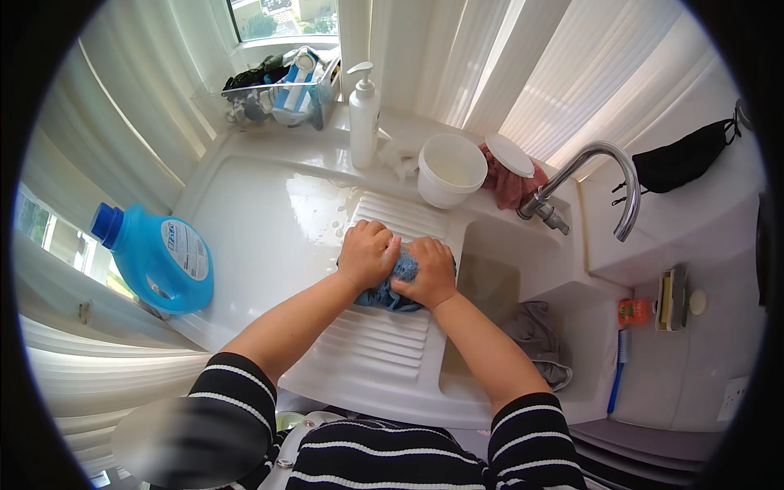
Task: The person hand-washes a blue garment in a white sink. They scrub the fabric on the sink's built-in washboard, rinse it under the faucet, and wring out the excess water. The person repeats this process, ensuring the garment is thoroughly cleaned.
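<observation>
Bunched up on the white ribbed washboard (384, 339) is a wet-looking blue cloth (402, 265). My left hand (367, 255) grips its left side with curled fingers. From the right, my right hand (429, 271) is wrapped over the same cloth, thumb toward the left hand. Both hands press it against the ridges, and much of it is hidden beneath them. Beside the washboard on the right lies the sink basin (482, 282), where a grey cloth (537, 339) hangs down its near right side.
At left stands a blue detergent bottle (167, 257). Along the back are a clear bin of items (286, 94), a white pump bottle (363, 118), a white tub (449, 171) and a reddish cloth (510, 186). A curved chrome faucet (600, 151) overhangs the basin; a blue brush (618, 371) hangs at right.
</observation>
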The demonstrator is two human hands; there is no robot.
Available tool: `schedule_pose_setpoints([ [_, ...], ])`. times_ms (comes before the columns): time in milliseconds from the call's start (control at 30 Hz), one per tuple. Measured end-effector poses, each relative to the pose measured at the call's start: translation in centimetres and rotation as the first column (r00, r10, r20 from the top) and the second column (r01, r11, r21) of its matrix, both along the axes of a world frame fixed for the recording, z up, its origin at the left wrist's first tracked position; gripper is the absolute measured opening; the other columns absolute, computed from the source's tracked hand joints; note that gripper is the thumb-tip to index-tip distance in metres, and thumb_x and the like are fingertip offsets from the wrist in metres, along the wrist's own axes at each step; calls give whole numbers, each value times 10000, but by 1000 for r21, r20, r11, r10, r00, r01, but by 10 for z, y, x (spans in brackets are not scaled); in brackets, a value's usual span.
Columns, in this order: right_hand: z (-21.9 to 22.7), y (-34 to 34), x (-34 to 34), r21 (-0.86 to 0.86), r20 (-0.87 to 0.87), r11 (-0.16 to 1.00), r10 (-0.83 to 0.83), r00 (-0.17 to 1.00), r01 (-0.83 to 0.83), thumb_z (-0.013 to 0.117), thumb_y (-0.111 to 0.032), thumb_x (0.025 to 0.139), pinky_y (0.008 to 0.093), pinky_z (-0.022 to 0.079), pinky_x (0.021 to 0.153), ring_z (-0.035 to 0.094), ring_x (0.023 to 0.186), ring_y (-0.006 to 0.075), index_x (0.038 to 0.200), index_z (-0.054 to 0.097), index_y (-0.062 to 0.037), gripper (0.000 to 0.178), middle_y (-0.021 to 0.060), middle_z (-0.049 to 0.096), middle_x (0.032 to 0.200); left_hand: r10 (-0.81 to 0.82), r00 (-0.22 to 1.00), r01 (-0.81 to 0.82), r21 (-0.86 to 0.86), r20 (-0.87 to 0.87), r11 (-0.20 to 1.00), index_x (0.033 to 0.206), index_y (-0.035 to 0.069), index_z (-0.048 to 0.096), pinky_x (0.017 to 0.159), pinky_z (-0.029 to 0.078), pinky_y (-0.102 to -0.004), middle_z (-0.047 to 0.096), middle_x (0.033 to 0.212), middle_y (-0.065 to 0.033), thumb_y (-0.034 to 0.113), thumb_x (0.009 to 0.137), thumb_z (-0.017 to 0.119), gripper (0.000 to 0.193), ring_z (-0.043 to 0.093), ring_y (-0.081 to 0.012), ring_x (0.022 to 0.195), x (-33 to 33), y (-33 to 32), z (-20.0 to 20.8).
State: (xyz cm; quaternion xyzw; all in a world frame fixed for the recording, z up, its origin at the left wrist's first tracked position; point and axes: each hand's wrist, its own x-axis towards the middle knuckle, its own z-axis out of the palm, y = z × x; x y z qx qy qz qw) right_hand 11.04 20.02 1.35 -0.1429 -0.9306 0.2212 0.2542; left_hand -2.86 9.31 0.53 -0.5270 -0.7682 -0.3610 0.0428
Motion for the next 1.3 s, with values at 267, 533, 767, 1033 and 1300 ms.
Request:
schedule_pose_setpoints([
  [267,31,-39,80,29,-187,951,307,933,-307,857,-340,564,421,409,878,522,919,286,1211,589,-108,737,78,555,1007,-340,940,330,174,31,928,658,95,564,765,400,-412,557,873,-83,208,679,743,213,507,-295,859,27,-80,51],
  [533,-18,27,-22,107,-212,992,-50,976,74,732,-314,662,432,419,782,557,861,313,959,648,-130,360,82,581,879,125,990,-129,55,70,990,860,80,600,724,467,-452,640,813,-96,245,790,664,189,597,-332,815,-23,31,-2],
  [767,-8,-15,8,-140,37,944,-298,954,300,790,-409,647,504,331,1002,484,1176,350,1092,626,-167,532,146,529,1233,-75,968,118,-173,237,978,1059,82,696,977,372,-532,594,1207,-181,537,793,704,527,503,-373,1174,-19,-10,22],
  [1033,-22,-9,-15,-37,-169,996,76,983,-83,760,-323,595,413,425,793,558,892,292,892,584,-114,404,61,589,917,-3,999,10,150,-53,989,727,112,644,719,400,-404,594,794,-46,307,808,692,217,546,-276,820,-8,-14,6],
  [1300,16,7,0,-380,-131,916,83,988,-127,819,-279,640,419,424,934,547,1038,318,1163,523,-83,632,122,576,1104,-117,993,105,250,33,962,692,111,605,749,410,-428,582,803,-46,375,746,771,317,532,-294,860,-25,-10,27],
])
